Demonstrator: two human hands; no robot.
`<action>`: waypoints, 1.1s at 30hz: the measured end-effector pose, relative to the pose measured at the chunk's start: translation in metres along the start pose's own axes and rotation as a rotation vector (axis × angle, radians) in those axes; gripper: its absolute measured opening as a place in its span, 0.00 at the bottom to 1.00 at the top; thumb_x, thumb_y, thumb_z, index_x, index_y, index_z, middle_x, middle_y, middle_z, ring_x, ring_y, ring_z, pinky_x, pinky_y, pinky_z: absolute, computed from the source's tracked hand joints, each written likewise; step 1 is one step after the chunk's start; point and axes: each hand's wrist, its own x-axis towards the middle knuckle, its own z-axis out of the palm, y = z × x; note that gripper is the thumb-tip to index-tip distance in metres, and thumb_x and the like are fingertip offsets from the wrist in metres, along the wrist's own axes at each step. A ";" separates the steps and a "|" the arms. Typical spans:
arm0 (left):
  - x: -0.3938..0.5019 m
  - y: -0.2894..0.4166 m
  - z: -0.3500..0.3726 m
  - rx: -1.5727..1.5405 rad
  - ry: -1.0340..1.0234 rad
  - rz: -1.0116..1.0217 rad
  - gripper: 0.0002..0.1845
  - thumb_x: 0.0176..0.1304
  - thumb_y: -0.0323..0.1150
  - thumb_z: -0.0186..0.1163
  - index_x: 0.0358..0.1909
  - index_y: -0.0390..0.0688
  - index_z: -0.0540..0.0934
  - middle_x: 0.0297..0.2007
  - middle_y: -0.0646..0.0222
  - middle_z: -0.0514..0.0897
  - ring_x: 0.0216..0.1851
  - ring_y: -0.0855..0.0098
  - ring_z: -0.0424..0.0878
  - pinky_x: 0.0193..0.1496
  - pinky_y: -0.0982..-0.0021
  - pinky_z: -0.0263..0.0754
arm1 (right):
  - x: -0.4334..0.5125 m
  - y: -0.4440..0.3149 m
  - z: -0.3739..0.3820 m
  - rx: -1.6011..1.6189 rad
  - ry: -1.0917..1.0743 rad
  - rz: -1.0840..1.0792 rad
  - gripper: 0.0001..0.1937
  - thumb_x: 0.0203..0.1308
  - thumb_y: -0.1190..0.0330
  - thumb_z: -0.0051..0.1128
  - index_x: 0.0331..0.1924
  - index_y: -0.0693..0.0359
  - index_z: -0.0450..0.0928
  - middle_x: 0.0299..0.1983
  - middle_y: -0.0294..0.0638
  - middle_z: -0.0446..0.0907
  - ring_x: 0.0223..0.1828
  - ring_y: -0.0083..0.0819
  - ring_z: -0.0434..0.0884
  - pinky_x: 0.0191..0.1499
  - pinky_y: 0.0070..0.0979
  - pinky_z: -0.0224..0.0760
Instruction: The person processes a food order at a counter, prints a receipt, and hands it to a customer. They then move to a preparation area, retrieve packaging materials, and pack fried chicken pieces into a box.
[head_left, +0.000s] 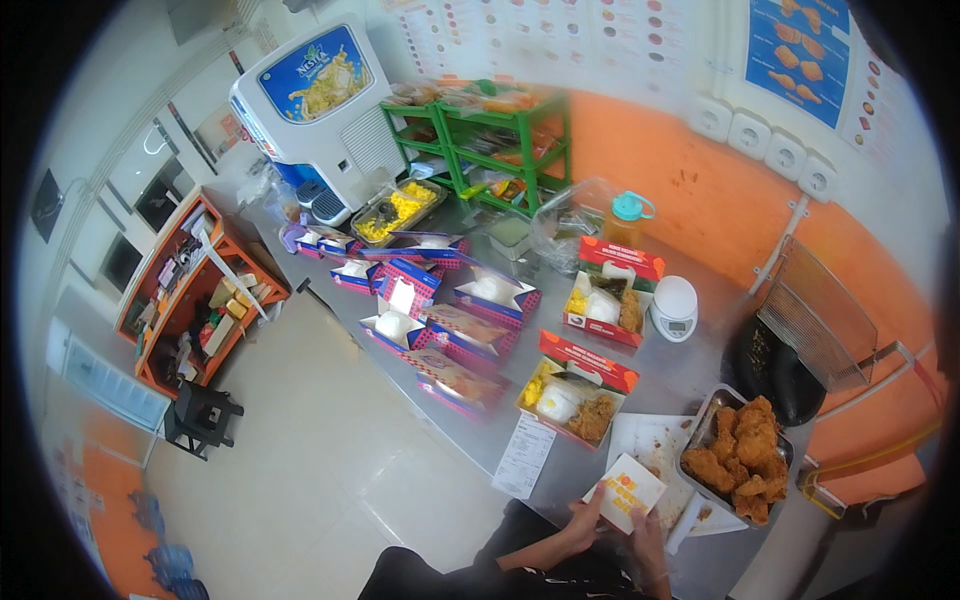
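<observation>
A small white card box (625, 489) with yellow printing is held between both hands at the table's near edge. My left hand (584, 523) grips its left side, and my right hand (649, 538) grips the lower right. Just beyond lies an open red meal box (577, 352) with rice, yellow egg and fried chicken. A second open meal box (606, 328), filled alike, stands farther back. A printed receipt (523, 459) rests left of the hands. To their right, a steel tray (686, 450) of fried chicken (742, 457) sits partly over a white cutting board (634, 431), with a white handle (685, 523) beside it.
Several blue-and-pink boxes (487, 341), some with rice, crowd the left of the steel table (480, 431). Behind are a white kitchen scale (673, 307), a capped bottle (628, 217), a tray of yellow egg (397, 212), green racks (525, 161) and a drink dispenser (315, 112).
</observation>
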 end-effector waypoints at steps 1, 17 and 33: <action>0.000 0.001 -0.001 -0.007 -0.006 -0.039 0.41 0.62 0.56 0.58 0.61 0.46 0.46 0.56 0.59 0.65 0.54 0.61 0.73 0.51 0.45 0.73 | 0.001 0.000 -0.001 0.007 -0.034 -0.013 0.23 0.68 0.67 0.46 0.63 0.67 0.58 0.51 0.47 0.75 0.48 0.32 0.78 0.49 0.27 0.74; -0.016 0.023 0.010 0.485 0.032 0.072 0.41 0.64 0.53 0.57 0.67 0.41 0.49 0.60 0.60 0.66 0.60 0.58 0.68 0.61 0.54 0.66 | 0.029 0.028 -0.014 -0.711 0.225 -0.241 0.18 0.68 0.61 0.44 0.47 0.71 0.71 0.37 0.54 0.81 0.38 0.44 0.82 0.41 0.39 0.73; 0.057 0.724 0.001 2.236 0.354 0.949 0.21 0.57 0.47 0.59 0.42 0.39 0.82 0.43 0.59 0.84 0.43 0.59 0.83 0.46 0.62 0.76 | 0.007 -0.115 0.092 -1.234 0.964 0.316 0.20 0.70 0.58 0.42 0.55 0.63 0.74 0.36 0.56 0.81 0.40 0.48 0.80 0.47 0.38 0.73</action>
